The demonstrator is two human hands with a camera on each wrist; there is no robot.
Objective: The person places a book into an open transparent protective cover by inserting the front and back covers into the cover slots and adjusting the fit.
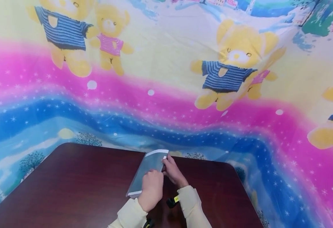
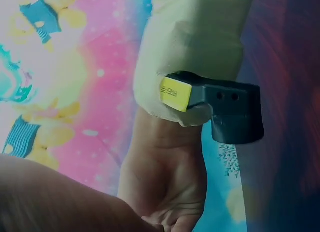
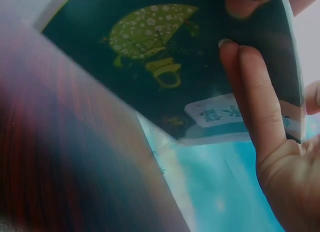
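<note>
A thin book (image 1: 150, 166) with a greyish upper face and white strips at its far and near ends is tilted above the table. In the right wrist view, the book's other side (image 3: 165, 66) is dark green with a patterned fan and a pale label. My right hand (image 1: 174, 171) holds its right edge, two fingers (image 3: 257, 91) lying along the green side. Curled over the near part of that edge, my left hand (image 1: 152, 187) grips the book; a fingertip shows on the green side. The left wrist view shows the right hand (image 2: 162, 177) but not the book.
Beneath the book is a dark reddish-brown table (image 1: 83, 180) with rounded far corners. A printed cloth (image 1: 155, 63) with bears hangs behind and around it. A black wrist mount (image 2: 237, 109) with a yellow tag sits at the right sleeve (image 1: 189, 199).
</note>
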